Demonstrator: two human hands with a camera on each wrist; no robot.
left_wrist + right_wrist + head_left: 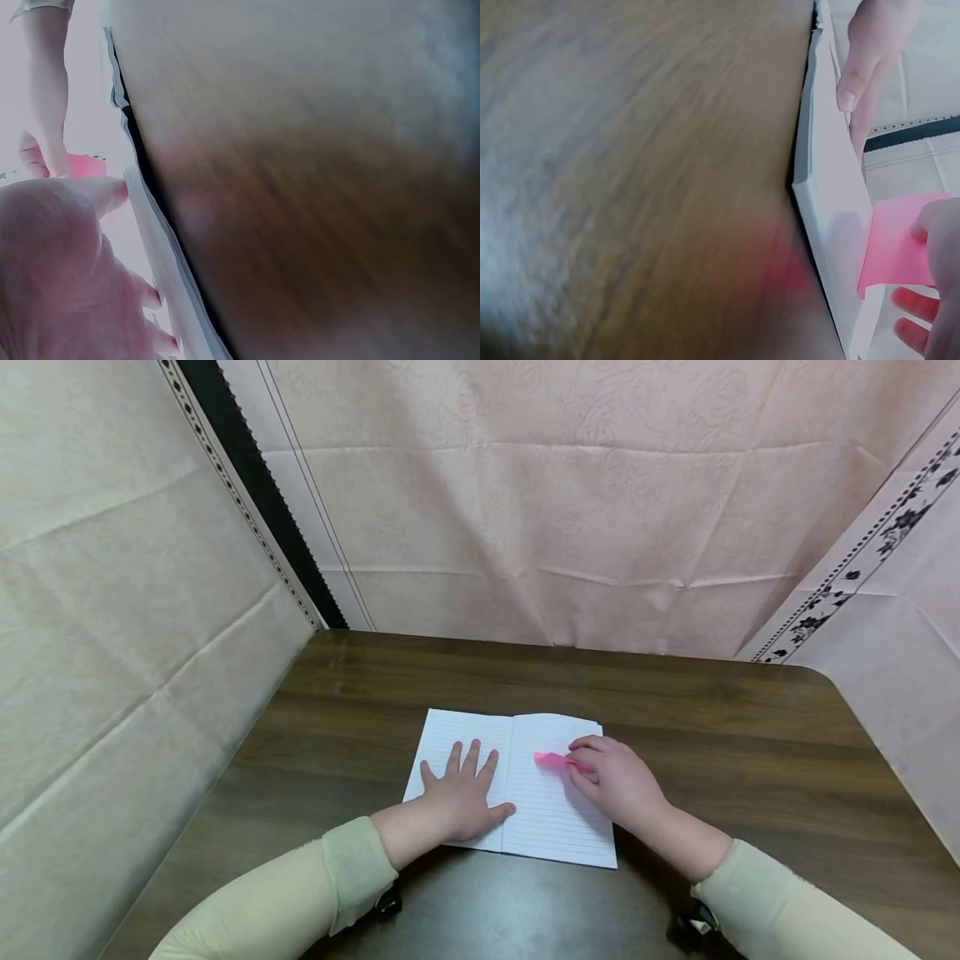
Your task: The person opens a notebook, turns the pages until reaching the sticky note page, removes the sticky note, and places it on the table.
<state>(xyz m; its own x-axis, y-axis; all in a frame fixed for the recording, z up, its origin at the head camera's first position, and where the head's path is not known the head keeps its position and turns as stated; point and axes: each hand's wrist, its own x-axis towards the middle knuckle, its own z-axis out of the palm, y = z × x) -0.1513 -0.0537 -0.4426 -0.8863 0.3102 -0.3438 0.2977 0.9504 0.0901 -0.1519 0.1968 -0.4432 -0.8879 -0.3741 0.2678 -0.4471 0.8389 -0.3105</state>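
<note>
An open lined notebook (555, 827) lies flat on the wooden table. Across its left page my left hand (462, 797) rests with the fingers spread and the thumb near the centre fold. Over the right page, my right hand (618, 781) pinches a pink sticky note (551, 760) between thumb and fingers. The right wrist view shows the sticky note (896, 244) standing up from the page, its lower edge at or close to the paper. From the left wrist, part of the pink note (88, 165) appears beyond my left thumb.
The brown wooden table (360, 693) extends around the notebook. Pale cloths hang behind it (562, 527) and along the left side (150, 610). At the right, another cloth (900, 610) has a black floral border.
</note>
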